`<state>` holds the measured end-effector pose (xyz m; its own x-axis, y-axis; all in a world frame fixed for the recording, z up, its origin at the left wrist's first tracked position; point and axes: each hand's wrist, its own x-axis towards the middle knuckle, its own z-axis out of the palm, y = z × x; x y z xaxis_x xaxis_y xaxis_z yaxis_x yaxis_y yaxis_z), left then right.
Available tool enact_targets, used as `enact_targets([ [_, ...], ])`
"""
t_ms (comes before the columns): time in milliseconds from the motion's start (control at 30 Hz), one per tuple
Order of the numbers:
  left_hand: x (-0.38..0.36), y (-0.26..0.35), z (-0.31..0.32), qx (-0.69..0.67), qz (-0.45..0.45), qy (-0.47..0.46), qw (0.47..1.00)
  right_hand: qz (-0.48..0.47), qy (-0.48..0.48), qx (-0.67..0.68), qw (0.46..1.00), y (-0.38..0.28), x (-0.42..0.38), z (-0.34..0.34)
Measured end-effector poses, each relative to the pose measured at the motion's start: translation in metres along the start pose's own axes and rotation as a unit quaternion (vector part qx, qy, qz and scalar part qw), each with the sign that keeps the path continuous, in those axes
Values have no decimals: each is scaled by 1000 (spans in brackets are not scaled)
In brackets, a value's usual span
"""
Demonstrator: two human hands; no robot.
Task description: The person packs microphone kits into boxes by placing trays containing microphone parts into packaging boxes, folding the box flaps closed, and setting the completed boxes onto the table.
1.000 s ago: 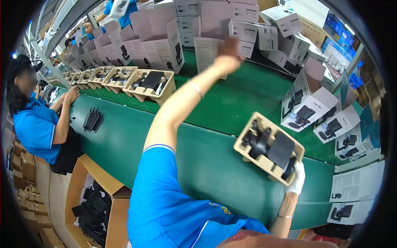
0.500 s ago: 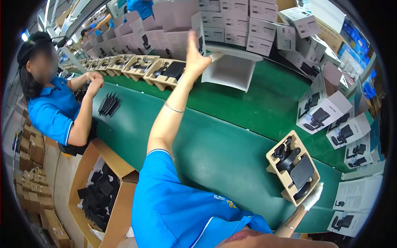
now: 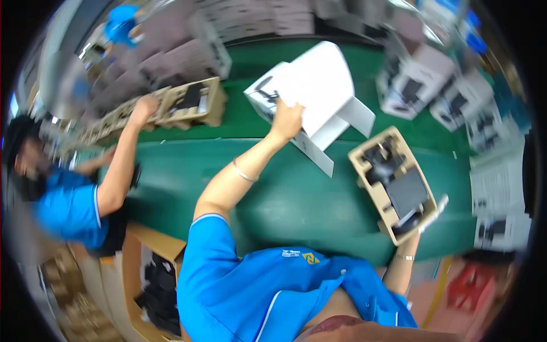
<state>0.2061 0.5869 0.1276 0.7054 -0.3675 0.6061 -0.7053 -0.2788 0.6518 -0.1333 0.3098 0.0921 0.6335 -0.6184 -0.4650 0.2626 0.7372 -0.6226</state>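
My left hand (image 3: 286, 121) grips an open white product box (image 3: 310, 91) with its flaps hanging down, held above the green conveyor belt (image 3: 273, 194). My right hand (image 3: 433, 212), in a white glove, holds the near corner of a tan pulp tray (image 3: 393, 185) that carries black device parts. The tray lies tilted on the belt just right of the white box, close to one hanging flap. The whole view is motion-blurred.
A co-worker in a blue shirt (image 3: 68, 208) at the left reaches a hand (image 3: 145, 105) to a row of tan trays (image 3: 188, 105). Printed white boxes (image 3: 416, 85) stand at the back right. An open carton of black parts (image 3: 156, 285) sits below the belt.
My left hand took a white box from the far stack and pulled it toward me over the belt. The tray in my right hand came lower and closer. The co-worker reached out to the trays.
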Motion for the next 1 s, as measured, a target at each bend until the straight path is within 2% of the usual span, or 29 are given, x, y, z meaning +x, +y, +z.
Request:
enact_targets([
  [133,-27,41,62,-111,9,-129,985,-37,113,65,991,13,-20,10],
  [367,-43,55,39,-184,-12,-240,953,-18,159,141,977,26,-34,33],
  [700,-36,55,-3,-196,-89,-268,939,86,107,173,975,36,-17,80],
  [833,-37,60,0,-205,-130,-273,931,2,139,54,989,54,0,57],
  [1000,-33,60,-5,-207,-106,-258,938,23,125,65,990,55,1,66],
])
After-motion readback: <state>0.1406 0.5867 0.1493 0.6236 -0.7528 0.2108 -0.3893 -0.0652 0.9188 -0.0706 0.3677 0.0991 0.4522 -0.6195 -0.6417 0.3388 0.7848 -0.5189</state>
